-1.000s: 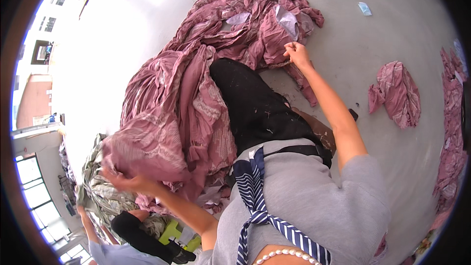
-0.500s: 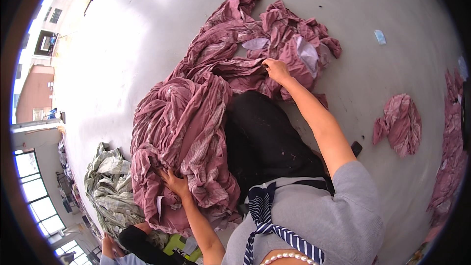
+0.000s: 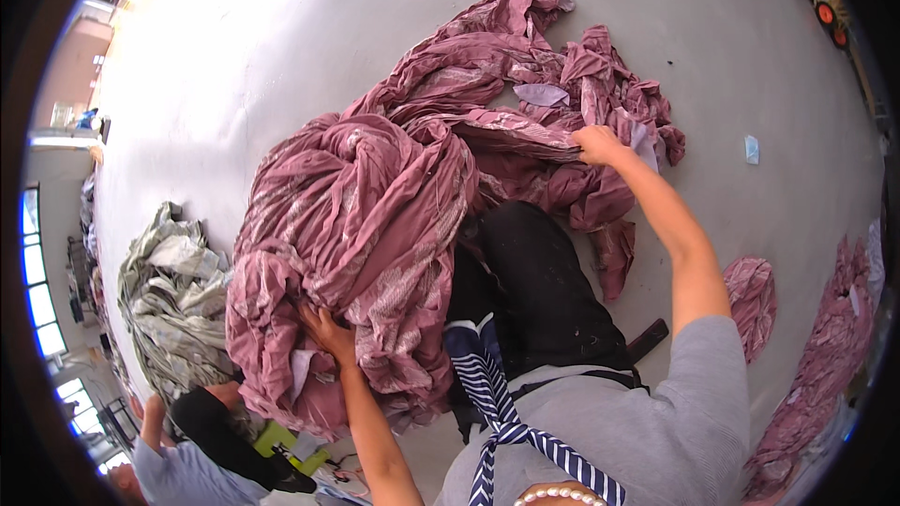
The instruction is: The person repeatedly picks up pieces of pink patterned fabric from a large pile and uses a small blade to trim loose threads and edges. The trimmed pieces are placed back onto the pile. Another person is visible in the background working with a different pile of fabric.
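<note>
A big heap of crumpled maroon patterned cloth [image 3: 375, 215] runs from my left side up across the grey floor [image 3: 244, 66]. My left hand [image 3: 323, 330] presses up under the bundled part of it, fingers buried in the folds. My right hand [image 3: 595, 143] is stretched forward and grips a fold of the same cloth near its far end. My dark trousers and a striped navy scarf show below.
A pile of pale grey-green cloth [image 3: 173, 295] lies at the left. Another person [image 3: 202, 454] crouches at the lower left. More maroon cloth lies at the right [image 3: 750, 290] and along the right rim [image 3: 825, 356]. A small pale scrap [image 3: 752, 149] is on the floor.
The view has swung so the heap sits more central. My left hand shifted in under the bundle, and my right hand moved to a fold farther right.
</note>
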`<state>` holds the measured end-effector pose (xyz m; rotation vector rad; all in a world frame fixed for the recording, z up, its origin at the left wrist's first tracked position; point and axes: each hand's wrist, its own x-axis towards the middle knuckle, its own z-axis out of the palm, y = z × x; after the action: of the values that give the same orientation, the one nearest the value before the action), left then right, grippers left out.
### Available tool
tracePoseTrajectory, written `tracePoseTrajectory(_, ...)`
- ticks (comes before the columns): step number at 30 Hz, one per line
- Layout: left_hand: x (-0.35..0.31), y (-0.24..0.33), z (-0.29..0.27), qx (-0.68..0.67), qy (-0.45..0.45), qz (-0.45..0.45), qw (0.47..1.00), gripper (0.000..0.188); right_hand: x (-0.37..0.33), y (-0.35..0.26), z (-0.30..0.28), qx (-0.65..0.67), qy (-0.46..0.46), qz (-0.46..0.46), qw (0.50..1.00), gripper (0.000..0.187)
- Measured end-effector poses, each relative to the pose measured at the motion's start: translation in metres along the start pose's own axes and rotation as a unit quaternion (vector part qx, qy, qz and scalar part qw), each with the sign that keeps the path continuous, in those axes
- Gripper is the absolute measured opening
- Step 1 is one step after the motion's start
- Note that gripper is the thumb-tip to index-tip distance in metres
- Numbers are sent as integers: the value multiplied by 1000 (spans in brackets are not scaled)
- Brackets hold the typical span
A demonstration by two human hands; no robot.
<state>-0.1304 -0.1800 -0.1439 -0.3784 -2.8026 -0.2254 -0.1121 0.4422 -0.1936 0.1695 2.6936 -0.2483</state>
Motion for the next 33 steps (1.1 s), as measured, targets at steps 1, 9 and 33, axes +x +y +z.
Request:
tracePoseTrajectory(1,3,3,1,-15,15,12,1000,37,-10,2,-8,9,3,-7,1000,22)
tracePoseTrajectory(9,18,8,-22,64,67,14,996,22,-134,-86,-85,188,90,-90,974,17)
tracePoseTrajectory(33,-49,9,-225,127,152,10,980,25,-201,-59,13,253,242,15,937,19)
